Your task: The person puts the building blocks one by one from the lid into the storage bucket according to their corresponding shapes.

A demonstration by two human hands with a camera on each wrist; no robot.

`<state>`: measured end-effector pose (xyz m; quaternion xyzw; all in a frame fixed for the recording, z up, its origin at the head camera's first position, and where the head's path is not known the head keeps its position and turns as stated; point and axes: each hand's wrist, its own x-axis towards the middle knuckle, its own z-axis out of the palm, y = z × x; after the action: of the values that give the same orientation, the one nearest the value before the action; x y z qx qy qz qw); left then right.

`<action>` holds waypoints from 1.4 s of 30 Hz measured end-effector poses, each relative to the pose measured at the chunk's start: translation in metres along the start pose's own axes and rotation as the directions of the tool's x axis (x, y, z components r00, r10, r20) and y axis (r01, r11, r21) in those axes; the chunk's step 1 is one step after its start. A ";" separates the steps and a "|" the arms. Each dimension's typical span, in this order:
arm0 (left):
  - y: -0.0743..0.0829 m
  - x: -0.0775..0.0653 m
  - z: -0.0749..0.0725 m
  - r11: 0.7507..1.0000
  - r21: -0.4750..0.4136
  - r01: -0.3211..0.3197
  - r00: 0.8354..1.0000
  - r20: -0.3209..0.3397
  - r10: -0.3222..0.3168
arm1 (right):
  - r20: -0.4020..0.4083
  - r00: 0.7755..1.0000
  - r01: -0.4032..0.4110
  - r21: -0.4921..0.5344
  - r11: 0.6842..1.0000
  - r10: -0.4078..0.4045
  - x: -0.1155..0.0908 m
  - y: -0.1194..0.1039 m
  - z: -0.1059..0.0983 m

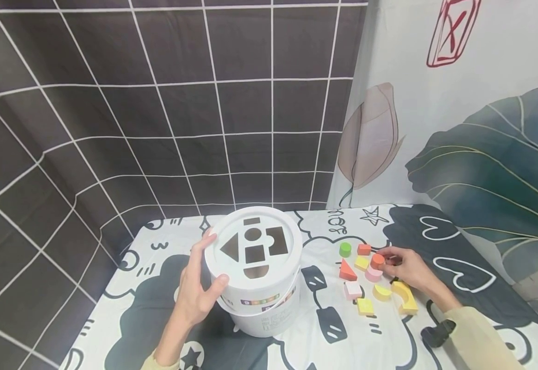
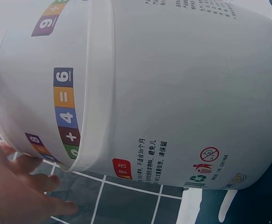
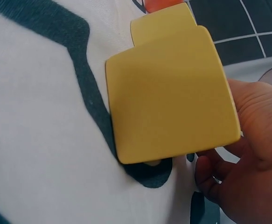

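A white bucket (image 1: 269, 318) stands upright, its white lid (image 1: 222, 226) cut with shaped holes, including a triangle, a circle and a rectangle. My left hand (image 1: 197, 285) rests against the bucket's left side, thumb and forefinger spread at the lid's rim. In the left wrist view, its other fingers (image 2: 38, 182) lie loosely beside the wall. My right hand (image 1: 408, 267) pinches a red-orange cylinder block (image 1: 377, 261) just above a pink round block (image 1: 373, 274). A yellow arch block (image 1: 405, 298) is below that hand; its yellow face (image 3: 173, 98) hides part of the fingers in the right wrist view.
Around the right hand lie a green cylinder (image 1: 345, 250), a red rectangular block (image 1: 363, 250), a red triangle (image 1: 347, 271), a pink block (image 1: 353, 290), a yellow half-round (image 1: 382, 293) and yellow square blocks (image 1: 365, 307). A patterned cloth (image 1: 329, 354) covers the table.
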<state>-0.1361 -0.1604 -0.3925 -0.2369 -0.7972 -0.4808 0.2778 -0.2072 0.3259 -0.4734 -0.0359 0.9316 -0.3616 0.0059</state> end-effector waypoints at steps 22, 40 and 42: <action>0.000 0.000 0.000 1.000 -0.005 -0.003 1.000 0.000 0.003 | -0.090 0.995 0.032 0.007 0.999 -0.031 -0.004 -0.010 -0.015; -0.001 -0.001 0.000 1.000 -0.012 -0.002 1.000 -0.007 0.002 | -0.128 0.989 0.078 -0.017 0.997 -0.080 -0.004 -0.030 -0.022; -0.001 -0.001 0.000 1.000 -0.012 -0.004 1.000 -0.009 0.004 | -0.133 0.987 0.084 -0.016 0.996 -0.086 -0.004 -0.034 -0.023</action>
<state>-0.1363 -0.1603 -0.3935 -0.2379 -0.7926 -0.4860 0.2811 -0.2015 0.3162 -0.4336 -0.0514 0.9294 -0.3583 -0.0719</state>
